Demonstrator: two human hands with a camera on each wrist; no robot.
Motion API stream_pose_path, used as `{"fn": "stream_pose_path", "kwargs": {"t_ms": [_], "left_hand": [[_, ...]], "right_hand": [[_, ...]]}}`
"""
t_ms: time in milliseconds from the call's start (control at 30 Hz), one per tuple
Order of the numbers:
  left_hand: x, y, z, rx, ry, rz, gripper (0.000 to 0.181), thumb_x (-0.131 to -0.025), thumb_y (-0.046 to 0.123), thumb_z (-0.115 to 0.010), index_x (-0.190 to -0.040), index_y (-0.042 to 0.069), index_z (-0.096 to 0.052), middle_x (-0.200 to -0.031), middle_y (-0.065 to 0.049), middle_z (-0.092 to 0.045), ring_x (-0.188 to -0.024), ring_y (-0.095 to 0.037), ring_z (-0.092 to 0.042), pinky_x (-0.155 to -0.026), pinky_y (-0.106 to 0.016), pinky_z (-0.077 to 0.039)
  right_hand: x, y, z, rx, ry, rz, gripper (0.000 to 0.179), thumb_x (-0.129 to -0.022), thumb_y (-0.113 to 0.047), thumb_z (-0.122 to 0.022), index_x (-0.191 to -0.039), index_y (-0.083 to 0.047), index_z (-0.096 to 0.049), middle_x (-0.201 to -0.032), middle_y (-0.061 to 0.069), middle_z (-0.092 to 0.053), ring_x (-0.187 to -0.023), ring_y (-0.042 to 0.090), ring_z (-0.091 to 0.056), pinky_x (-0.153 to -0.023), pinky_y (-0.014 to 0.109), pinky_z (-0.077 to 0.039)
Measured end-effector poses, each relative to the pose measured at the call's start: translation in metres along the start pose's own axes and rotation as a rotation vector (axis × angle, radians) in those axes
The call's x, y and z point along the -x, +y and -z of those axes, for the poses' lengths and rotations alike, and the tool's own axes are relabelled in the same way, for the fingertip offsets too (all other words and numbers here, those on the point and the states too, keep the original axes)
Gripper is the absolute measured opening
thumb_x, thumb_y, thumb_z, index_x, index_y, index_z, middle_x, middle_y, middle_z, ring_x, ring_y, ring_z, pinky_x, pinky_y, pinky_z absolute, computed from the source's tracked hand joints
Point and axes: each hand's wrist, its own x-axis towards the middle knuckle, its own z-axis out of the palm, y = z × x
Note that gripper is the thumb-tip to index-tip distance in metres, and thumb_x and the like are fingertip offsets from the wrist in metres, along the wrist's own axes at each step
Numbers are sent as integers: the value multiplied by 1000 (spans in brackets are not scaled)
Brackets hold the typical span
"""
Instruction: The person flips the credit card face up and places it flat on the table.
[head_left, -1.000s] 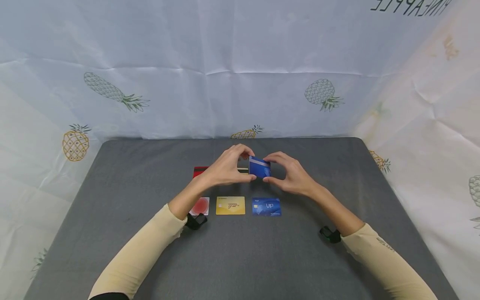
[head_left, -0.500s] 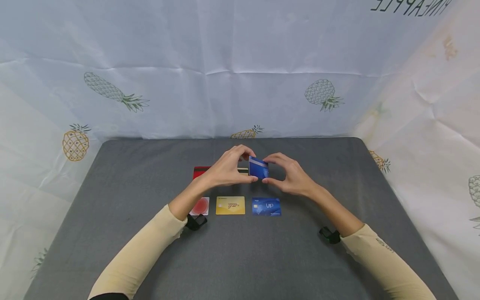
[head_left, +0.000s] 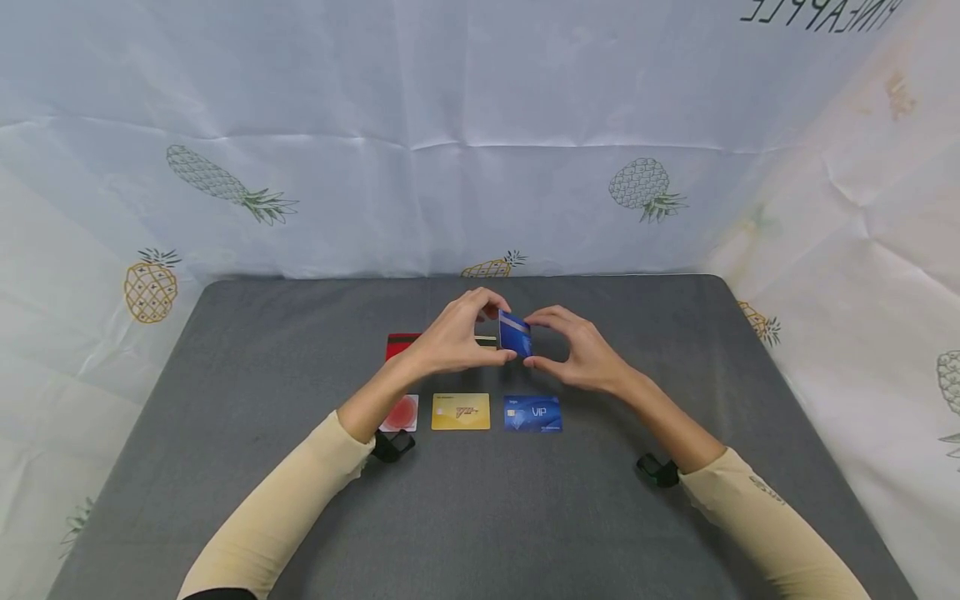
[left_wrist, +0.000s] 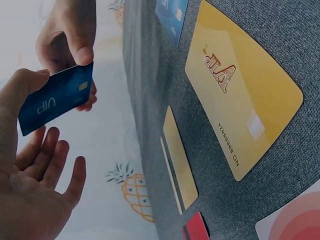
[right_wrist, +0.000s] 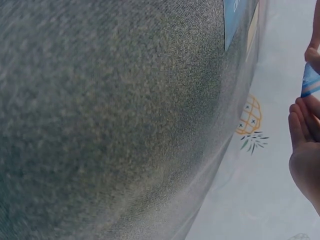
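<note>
Between both hands, above the table, a blue VIP card is held upright and turned at an angle, its striped back towards the head camera. The left hand pinches its left edge between thumb and fingers; the right hand pinches the opposite edge. In the left wrist view the blue card shows its chip side. Below lie a second blue VIP card, a gold card and a card with a red circle. Behind the left arm, a red card is partly hidden.
Another gold card with a dark stripe lies face down beside the red one, mostly covered by the left hand in the head view. The grey table meets a hanging pineapple-print cloth at its back edge.
The held blue card has turned more edge-on to the head camera and looks narrower. The right hand has shifted very slightly left. Cards on the table have stayed put.
</note>
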Motion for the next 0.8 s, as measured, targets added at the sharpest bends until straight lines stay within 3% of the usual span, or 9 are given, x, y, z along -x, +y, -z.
{"fn": "stream_pose_path", "kwargs": {"t_ms": [233, 700, 800], "left_hand": [[-1, 2, -1, 8, 5, -26, 65, -85, 24, -91, -137, 4, -57, -134, -15, -65, -124, -34, -63, -110, -50, -57], [-3, -2, -2, 81, 0, -25, 63, -85, 20, -90, -136, 4, -56, -130, -16, -64, -120, -43, -62, -109, -56, -56], [-3, -1, -3, 80, 2, -23, 61, -86, 20, -89, -135, 5, -57, -128, -15, -64, -115, -37, -62, -107, -55, -57]], "right_hand": [[-1, 0, -3, -21, 21, 10, 60, -87, -24, -92, -139, -4, -69, -138, 16, -69, -129, 37, -69, -111, 60, -55], [-1, -1, 3, -15, 50, 20, 61, -87, -23, -92, -140, -2, -69, -140, 16, -69, -130, 38, -69, -109, 60, -56], [0, 0, 5, -13, 61, 11, 60, -88, -22, -91, -140, -4, -69, -139, 16, -69, -129, 38, -69, -109, 61, -56]]}}
